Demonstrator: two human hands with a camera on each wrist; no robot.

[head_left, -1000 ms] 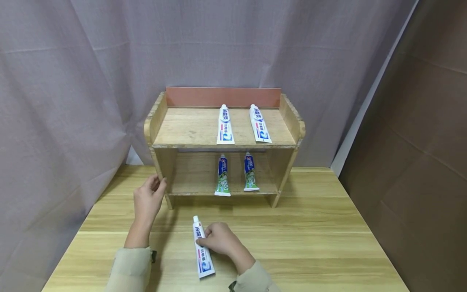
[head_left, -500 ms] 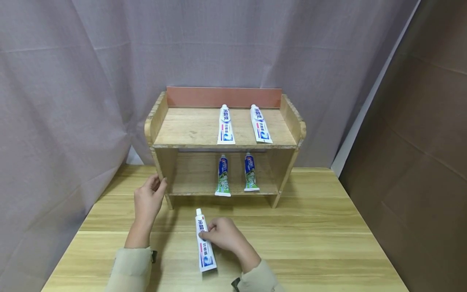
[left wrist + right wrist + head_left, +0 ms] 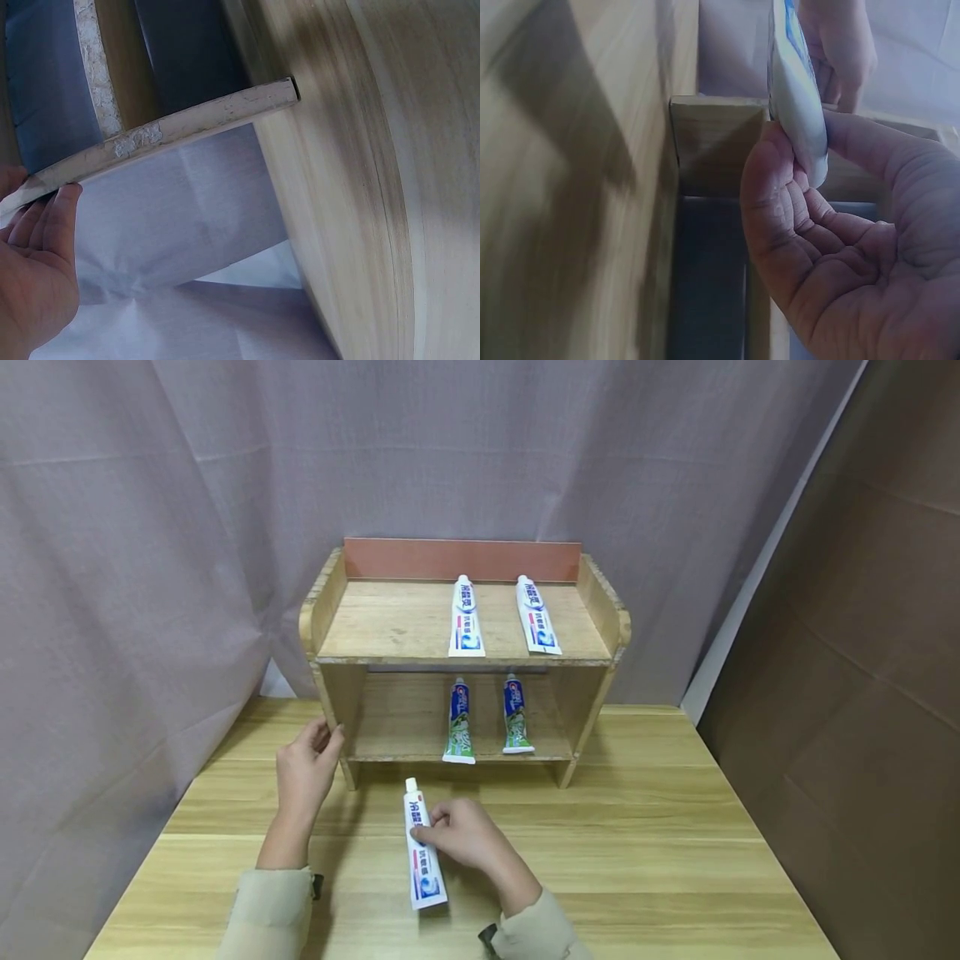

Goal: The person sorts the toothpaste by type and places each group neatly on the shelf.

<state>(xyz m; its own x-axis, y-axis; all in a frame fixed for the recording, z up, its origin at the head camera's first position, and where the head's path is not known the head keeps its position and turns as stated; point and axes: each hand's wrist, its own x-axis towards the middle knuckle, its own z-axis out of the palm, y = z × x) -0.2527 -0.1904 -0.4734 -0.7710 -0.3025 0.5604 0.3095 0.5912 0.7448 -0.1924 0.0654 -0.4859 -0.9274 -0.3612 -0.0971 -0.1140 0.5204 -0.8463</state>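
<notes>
A white toothpaste tube point(image 3: 425, 864) with blue lettering is pinched between thumb and fingers of my right hand point(image 3: 468, 839), in front of the shelf. Its cap points toward the shelf, and its shadow shows on the table below its flat end. In the right wrist view the tube point(image 3: 799, 97) is seen edge-on between thumb and fingertips. My left hand point(image 3: 303, 768) grips the left side panel of the wooden shelf point(image 3: 390, 647). The left wrist view shows the thumb on one face of the panel point(image 3: 202, 109) and the fingers point(image 3: 56, 221) on the other.
Two white toothpaste tubes point(image 3: 467, 622) lie on the top board, centre and right. Below them, two blue and green toothpaste tubes point(image 3: 459, 727) lie on the lower board. The shelf stands on a wood-grain table point(image 3: 637, 843), with a grey curtain point(image 3: 450, 452) behind.
My right hand has lifted the white toothpaste tube and carried it a little forward, toward the shelf. The left hand has kept its grip on the side panel.
</notes>
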